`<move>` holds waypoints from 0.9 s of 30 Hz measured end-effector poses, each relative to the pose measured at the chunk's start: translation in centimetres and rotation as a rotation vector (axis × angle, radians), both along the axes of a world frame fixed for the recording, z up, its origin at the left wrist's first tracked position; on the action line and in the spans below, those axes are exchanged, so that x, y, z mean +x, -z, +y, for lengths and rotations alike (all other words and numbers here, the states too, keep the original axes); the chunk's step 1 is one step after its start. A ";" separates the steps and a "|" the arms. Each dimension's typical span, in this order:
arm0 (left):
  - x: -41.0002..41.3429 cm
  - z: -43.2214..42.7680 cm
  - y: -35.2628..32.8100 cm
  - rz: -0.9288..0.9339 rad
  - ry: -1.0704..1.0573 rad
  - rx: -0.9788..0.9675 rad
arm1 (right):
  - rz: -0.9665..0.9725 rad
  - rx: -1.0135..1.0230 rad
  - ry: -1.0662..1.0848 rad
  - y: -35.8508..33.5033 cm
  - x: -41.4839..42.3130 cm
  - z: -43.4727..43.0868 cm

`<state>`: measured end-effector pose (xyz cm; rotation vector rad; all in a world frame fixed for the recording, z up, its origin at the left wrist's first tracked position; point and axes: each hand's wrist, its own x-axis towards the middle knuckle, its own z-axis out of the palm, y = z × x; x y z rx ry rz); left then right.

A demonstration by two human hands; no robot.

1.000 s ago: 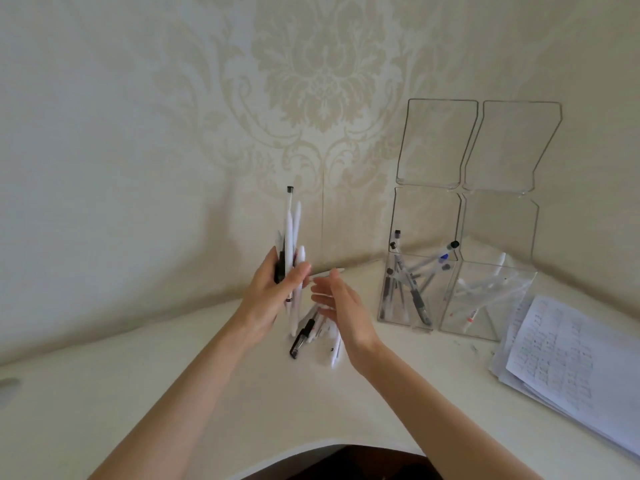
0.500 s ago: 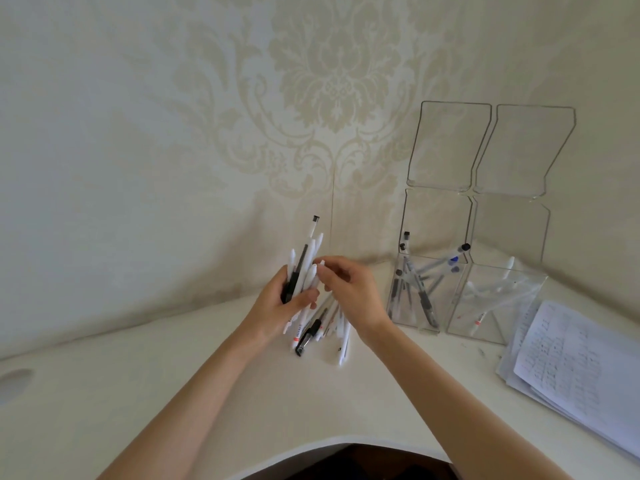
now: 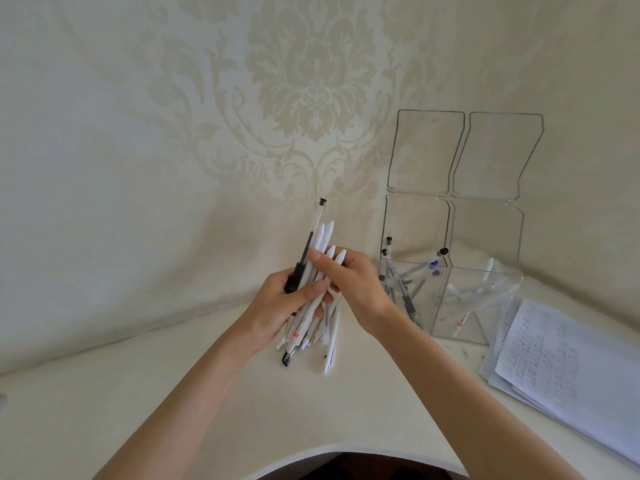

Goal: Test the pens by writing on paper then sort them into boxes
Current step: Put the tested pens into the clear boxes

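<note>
My left hand grips a bundle of pens, mostly white with one clear pen that has a black grip and cap, held upright above the desk. My right hand closes its fingers on the white pens at the bundle's right side. A few more pens lie on the desk just under both hands. Two clear boxes stand to the right with lids up: the left box holds several dark-capped pens, the right box holds a few white pens.
A stack of written paper sheets lies at the right, beside the boxes. The desk sits in a corner between two patterned walls; its curved front edge runs along the bottom.
My right hand came from open beside the bundle to gripping the white pens in it. My left hand stayed put with the bundle.
</note>
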<state>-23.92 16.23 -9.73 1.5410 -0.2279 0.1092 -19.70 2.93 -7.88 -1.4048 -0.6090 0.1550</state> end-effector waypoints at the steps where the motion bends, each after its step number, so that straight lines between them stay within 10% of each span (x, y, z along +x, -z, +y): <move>1: 0.0 -0.4 -0.2 -0.001 0.014 -0.006 | -0.001 0.008 0.006 -0.2 0.0 -0.4; 22: 4.5 -10.4 -5.8 -0.089 0.120 -0.315 | -0.357 0.228 0.916 -9.9 3.0 -18.4; 27: 5.0 -11.6 -5.3 -0.072 0.215 -0.358 | -0.304 -0.340 0.941 -7.4 5.0 -20.0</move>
